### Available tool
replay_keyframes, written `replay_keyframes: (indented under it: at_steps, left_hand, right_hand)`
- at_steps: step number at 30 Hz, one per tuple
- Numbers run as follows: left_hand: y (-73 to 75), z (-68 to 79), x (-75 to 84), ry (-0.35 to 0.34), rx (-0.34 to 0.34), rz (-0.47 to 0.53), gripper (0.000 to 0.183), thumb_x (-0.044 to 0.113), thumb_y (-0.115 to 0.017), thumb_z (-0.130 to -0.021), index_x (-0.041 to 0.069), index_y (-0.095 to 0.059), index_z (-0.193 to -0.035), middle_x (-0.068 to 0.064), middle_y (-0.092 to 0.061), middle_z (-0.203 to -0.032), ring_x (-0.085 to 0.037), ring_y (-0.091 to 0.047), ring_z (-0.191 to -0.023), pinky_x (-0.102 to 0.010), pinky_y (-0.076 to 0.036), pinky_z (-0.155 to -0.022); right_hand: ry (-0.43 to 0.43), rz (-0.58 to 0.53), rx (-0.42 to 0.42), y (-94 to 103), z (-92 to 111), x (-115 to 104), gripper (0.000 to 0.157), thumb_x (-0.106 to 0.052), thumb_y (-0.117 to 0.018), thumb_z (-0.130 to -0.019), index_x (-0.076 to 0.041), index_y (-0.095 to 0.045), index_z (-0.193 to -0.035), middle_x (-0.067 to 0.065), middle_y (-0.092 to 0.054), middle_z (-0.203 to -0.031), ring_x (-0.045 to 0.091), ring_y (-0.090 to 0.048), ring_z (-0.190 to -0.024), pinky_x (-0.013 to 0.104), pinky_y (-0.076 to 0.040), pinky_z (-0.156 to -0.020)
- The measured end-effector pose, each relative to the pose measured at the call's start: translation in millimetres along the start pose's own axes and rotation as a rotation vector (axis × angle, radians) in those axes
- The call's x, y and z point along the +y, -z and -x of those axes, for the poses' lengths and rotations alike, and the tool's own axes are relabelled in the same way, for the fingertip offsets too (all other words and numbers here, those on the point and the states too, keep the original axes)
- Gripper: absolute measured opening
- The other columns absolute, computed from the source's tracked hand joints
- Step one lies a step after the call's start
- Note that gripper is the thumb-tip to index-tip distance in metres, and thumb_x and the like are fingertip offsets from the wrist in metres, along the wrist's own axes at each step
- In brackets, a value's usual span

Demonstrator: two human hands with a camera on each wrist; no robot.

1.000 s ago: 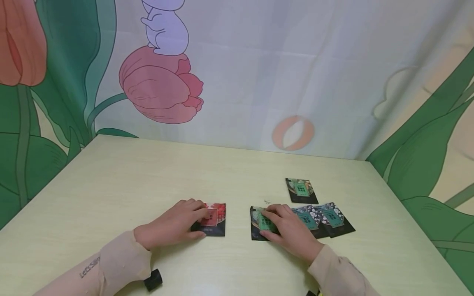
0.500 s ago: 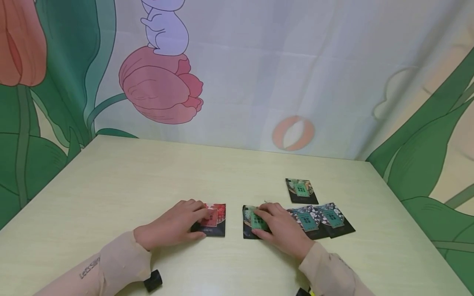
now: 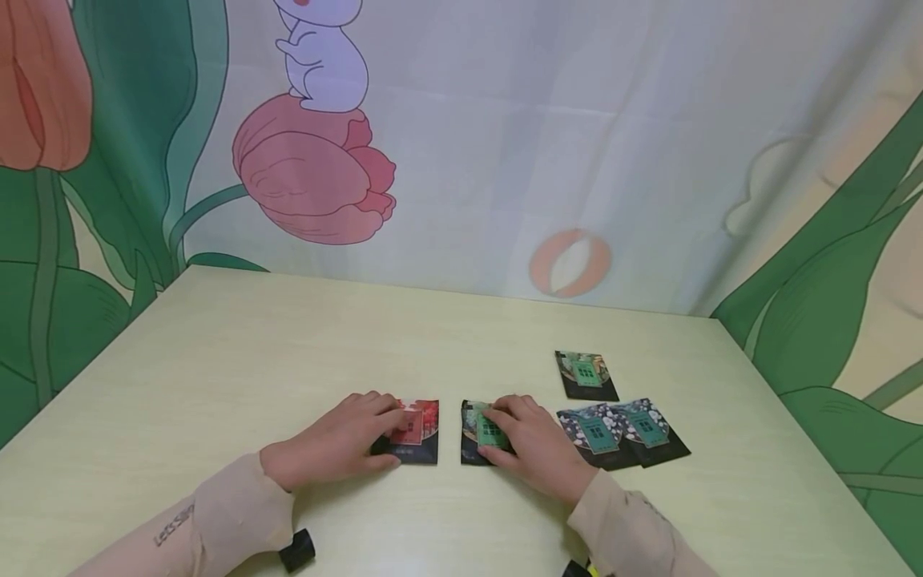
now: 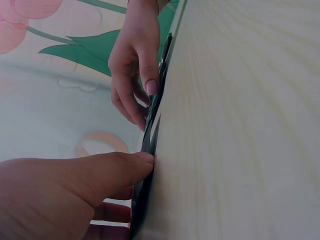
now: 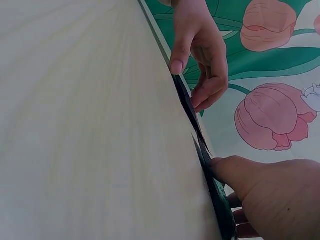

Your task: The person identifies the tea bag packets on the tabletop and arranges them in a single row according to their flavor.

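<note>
Flat on the table lies a small square red-and-black sachet (image 3: 427,437), its left part covered by my left hand (image 3: 339,441). My left thumb rests at its near edge, with the bent fingers over its upper part. To the right, across a narrow gap, is a green-and-black sachet (image 3: 472,437). My right hand (image 3: 537,449) grips it from the right, index finger and thumb on its front and the rest of the sachet hidden beneath. The left wrist view shows my left thumb (image 4: 137,162) at the dark sachet edge (image 4: 142,200).
Two overlapping blue-and-black sachets (image 3: 598,433) with white flowers lie right of my right hand. Behind them lies another green-and-black sachet (image 3: 586,375). The pale wooden table (image 3: 288,336) ends at a curtain (image 3: 469,160) printed with tulips.
My right hand has slid the green-and-black sachet left, towards the red-and-black one, uncovering more of the blue-and-black sachets. My left hand and its sachet have stayed in place.
</note>
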State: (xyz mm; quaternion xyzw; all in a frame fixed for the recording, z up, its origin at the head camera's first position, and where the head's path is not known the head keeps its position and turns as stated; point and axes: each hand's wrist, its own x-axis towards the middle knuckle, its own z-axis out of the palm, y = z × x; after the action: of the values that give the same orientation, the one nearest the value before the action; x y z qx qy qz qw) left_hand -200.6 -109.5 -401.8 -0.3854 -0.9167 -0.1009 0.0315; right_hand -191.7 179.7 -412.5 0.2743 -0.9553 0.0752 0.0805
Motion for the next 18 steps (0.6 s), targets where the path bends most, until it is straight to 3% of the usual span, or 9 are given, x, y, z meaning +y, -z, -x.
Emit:
replay_keyframes:
  at_steps: [18]
  left_hand:
    - [1.6,0.2,1.1,0.011,-0.001,0.011,0.044,0.036,-0.074,-0.082,0.014,-0.060,-0.118,-0.002,-0.059,-0.116,-0.019,-0.053,-0.105,-0.042,-0.044,-0.096]
  right_hand:
    - [0.008,-0.028,-0.027,-1.6,-10.4,-12.0,0.058,-0.045,-0.065,-0.088,-0.009,-0.057,-0.134,0.009,-0.058,-0.123,0.024,-0.053,-0.112,0.042,-0.045,-0.100]
